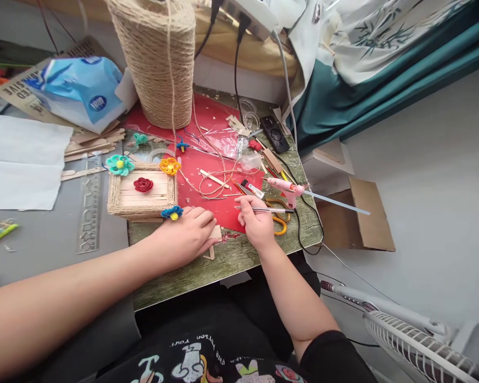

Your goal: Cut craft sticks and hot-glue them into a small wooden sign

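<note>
My left hand lies flat, fingers together, pressing down on wooden craft sticks at the table's near edge. My right hand is closed on a thin silver tool that points left over the red mat. Just left of my left hand stands a small twine-wrapped wooden frame decorated with a red rose, a teal flower, an orange flower and a blue flower. A pink glue gun with a glue stick lies just right of my right hand.
A large cone of jute twine stands at the back, with a blue packet to its left. Orange-handled scissors, a clear ruler, loose sticks, twine and a black cable lie about. A cardboard box sits right of the table.
</note>
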Demonstrator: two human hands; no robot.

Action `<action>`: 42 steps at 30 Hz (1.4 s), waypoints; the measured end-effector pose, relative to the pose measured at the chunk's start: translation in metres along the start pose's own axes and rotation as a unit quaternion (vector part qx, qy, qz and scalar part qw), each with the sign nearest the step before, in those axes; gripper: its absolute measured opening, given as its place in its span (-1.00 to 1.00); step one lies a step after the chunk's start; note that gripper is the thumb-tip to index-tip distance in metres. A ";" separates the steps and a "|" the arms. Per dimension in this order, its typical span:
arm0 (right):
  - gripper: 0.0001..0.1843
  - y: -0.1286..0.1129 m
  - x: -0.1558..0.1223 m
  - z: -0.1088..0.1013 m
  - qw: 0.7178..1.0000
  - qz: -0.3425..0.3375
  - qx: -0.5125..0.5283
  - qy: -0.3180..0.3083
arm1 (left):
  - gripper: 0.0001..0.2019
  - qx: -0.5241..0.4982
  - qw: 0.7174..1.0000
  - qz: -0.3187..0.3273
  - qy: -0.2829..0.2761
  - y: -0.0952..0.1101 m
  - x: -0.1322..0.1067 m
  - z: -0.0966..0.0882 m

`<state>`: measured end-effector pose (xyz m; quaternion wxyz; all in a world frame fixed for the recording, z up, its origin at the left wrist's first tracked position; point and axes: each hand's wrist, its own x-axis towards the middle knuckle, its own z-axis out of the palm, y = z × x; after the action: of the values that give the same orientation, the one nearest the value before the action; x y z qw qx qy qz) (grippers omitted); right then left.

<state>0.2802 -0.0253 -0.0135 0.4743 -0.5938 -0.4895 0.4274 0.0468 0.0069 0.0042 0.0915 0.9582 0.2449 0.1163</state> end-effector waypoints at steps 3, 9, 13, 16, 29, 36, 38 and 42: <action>-0.63 0.004 -0.003 -0.003 0.999 0.032 0.035 0.002 | -0.66 -0.008 1.000 -0.002 -0.004 0.001 0.001 0.000; -0.66 0.001 -0.003 -0.005 0.996 0.085 0.032 -0.020 | -0.68 -0.004 1.000 -0.001 -0.025 -0.001 0.006 -0.002; -0.67 -0.005 -0.001 -0.002 0.996 0.085 0.000 -0.033 | -0.69 -0.031 0.999 0.012 -0.023 -0.003 0.006 0.003; -0.67 -0.007 0.000 0.001 0.996 0.074 -0.041 -0.032 | -0.67 -0.050 0.999 0.004 -0.021 -0.004 0.006 0.006; -0.72 -0.004 -0.003 0.004 0.994 0.108 0.006 -0.034 | -0.72 -0.070 0.998 -0.005 0.002 -0.008 0.008 0.009; -0.69 -0.001 -0.006 0.006 0.996 0.060 -0.071 -0.013 | -0.73 -0.063 0.998 -0.001 0.006 -0.008 0.008 0.009; -0.68 -0.001 -0.005 0.006 0.995 0.054 -0.078 -0.015 | -0.72 -0.063 0.998 -0.003 0.006 -0.008 0.008 0.010; -0.68 -0.001 -0.004 0.008 0.993 0.049 -0.108 -0.014 | -0.72 -0.066 0.998 0.000 0.009 -0.009 0.007 0.012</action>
<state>0.2720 -0.0278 -0.0141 0.3794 -0.6587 -0.5099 0.4028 0.0515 0.0166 -0.0079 0.1525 0.9490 0.2375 0.1407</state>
